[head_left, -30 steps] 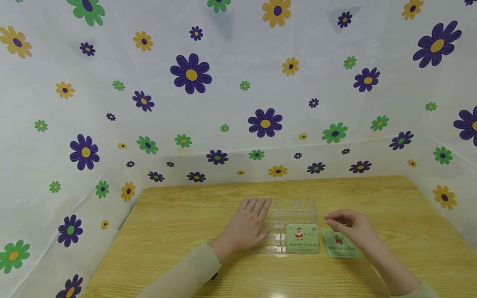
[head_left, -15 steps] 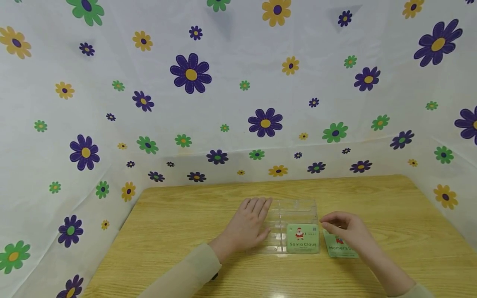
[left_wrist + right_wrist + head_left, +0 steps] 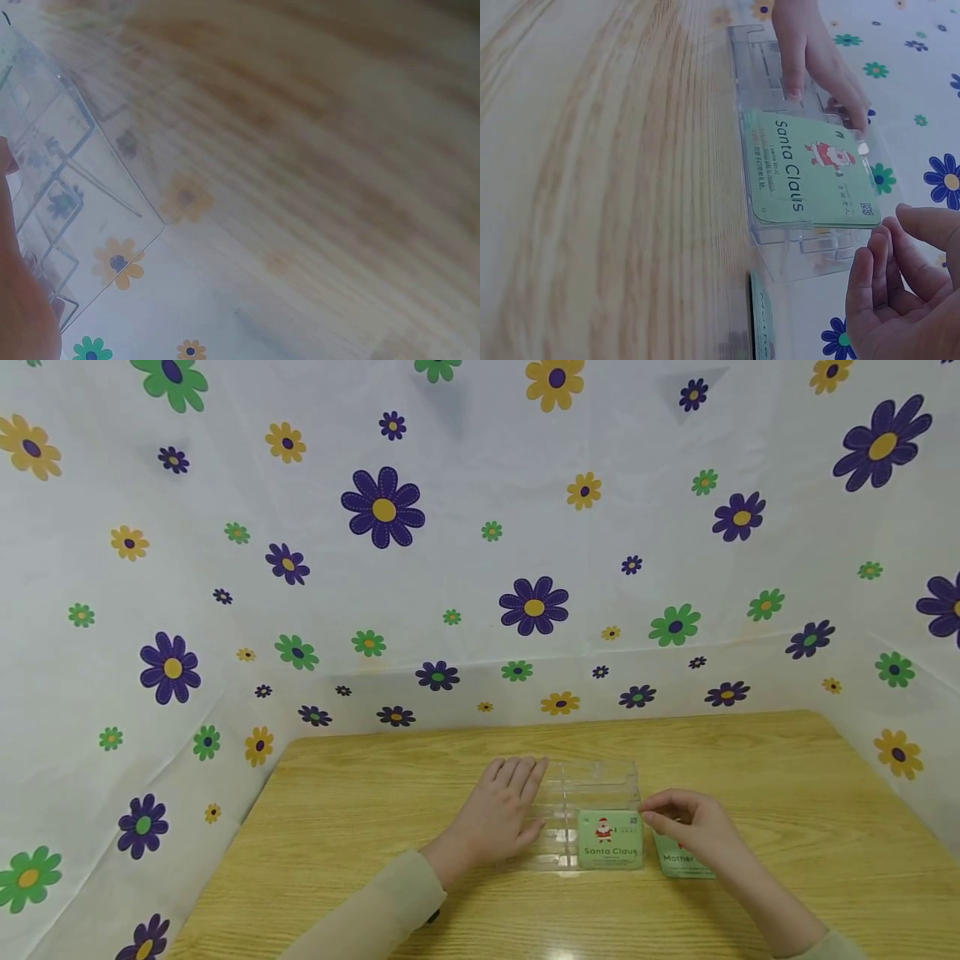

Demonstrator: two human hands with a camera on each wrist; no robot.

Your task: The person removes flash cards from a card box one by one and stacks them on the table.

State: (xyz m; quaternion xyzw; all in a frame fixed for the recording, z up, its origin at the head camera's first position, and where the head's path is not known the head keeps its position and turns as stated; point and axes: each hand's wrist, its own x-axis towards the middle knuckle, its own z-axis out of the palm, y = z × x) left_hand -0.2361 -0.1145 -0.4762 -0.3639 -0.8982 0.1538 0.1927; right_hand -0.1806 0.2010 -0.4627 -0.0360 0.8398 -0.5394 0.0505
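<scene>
A clear plastic card holder (image 3: 597, 793) with stepped tiers lies on the table. My left hand (image 3: 493, 814) rests on its left part with fingers extended. In the holder's front right section sits a stack of green cards, with the Santa Claus card (image 3: 810, 169) on top. My right hand (image 3: 697, 827) is at this stack's far right corner. In the right wrist view, its thumb and fingertips (image 3: 887, 225) are right at the card's corner, fingers slightly bent. Another green stack, topped by a Mother's Day card (image 3: 678, 868), lies right of the holder, partly hidden under my right hand.
The wooden table (image 3: 360, 793) extends around the holder. A white cloth (image 3: 450, 552) printed with flowers hangs behind the table and along both sides.
My right hand has moved left, from above the Mother's Day card to the corner of the Santa Claus card. The left hand and the holder stay in place.
</scene>
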